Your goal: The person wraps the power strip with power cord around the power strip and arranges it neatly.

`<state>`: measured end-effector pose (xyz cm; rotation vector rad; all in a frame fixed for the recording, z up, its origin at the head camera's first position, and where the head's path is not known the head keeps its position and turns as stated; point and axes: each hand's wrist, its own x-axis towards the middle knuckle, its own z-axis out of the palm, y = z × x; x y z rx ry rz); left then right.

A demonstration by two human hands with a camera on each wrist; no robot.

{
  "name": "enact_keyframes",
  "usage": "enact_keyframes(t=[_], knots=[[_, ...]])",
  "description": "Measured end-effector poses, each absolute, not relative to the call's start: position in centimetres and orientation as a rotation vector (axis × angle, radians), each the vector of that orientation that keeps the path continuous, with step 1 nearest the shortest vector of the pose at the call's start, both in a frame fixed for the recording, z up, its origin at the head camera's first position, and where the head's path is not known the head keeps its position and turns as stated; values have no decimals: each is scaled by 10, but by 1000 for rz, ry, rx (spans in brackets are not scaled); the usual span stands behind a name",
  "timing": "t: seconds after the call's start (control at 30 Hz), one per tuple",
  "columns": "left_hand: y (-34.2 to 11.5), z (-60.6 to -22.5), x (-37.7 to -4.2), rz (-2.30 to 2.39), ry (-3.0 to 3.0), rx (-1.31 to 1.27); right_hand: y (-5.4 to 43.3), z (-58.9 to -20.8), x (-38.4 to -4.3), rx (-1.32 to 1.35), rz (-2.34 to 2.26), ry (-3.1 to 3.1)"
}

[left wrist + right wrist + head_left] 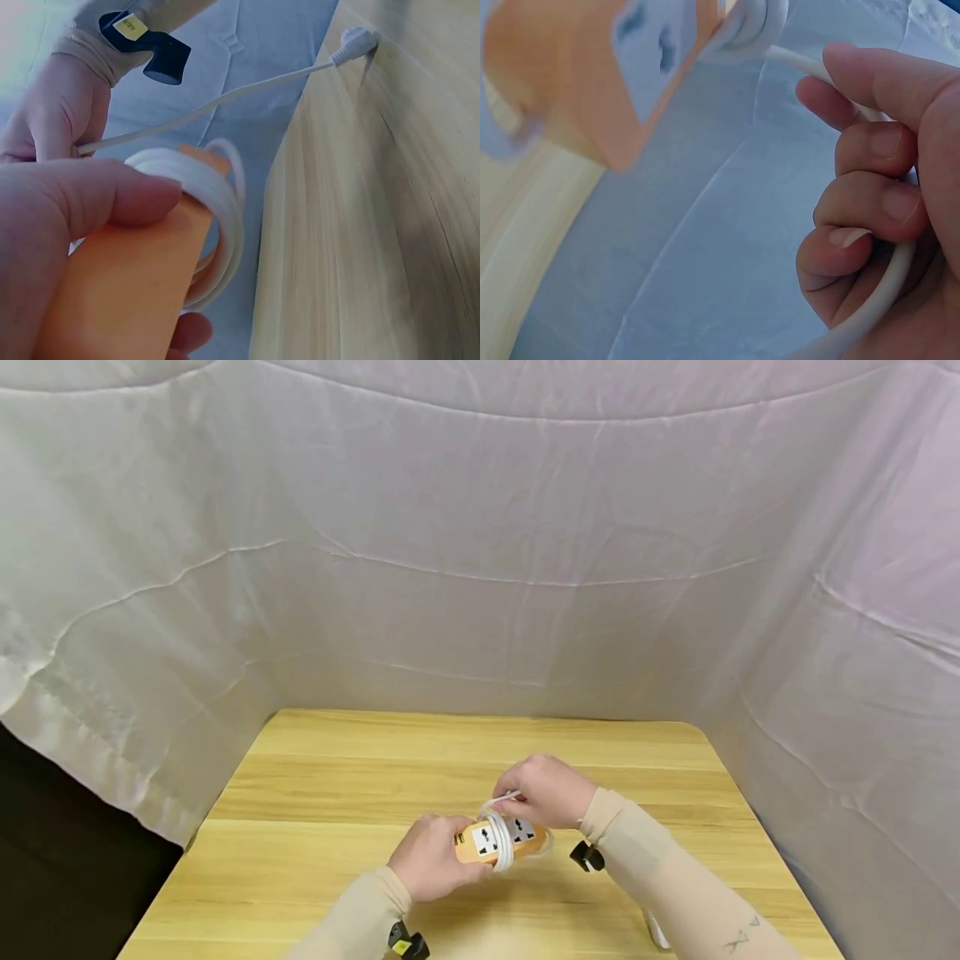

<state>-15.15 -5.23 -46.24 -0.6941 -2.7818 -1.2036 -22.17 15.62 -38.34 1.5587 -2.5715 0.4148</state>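
Left grip (429, 860) clamped on left end of orange power strip (484, 840), right grip (547, 790) curled round white cord (502, 845)

Yellow label (130, 27) on black wrist camera (166, 61), lettering illegible

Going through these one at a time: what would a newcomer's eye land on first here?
The orange power strip, held in the left hand over the wooden table. Next, the white cord coiled around its middle, its free run gripped by the right hand. The left wrist view shows the white plug at upper right.
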Motion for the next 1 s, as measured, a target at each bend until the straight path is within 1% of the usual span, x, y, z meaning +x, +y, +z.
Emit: enact_keyframes(t=[0.3,0.7,1.0], knots=[[-54,-462,-155,-1371,-2820,-451,156,-386,-212,1549,458,-2574],[-60,-461,-159,-1478,-2721,-327,160,-394,-196,1567,549,-2497],[-62,-460,-160,-1503,-2682,-309,164,-400,-186,1568,599,-2460]])
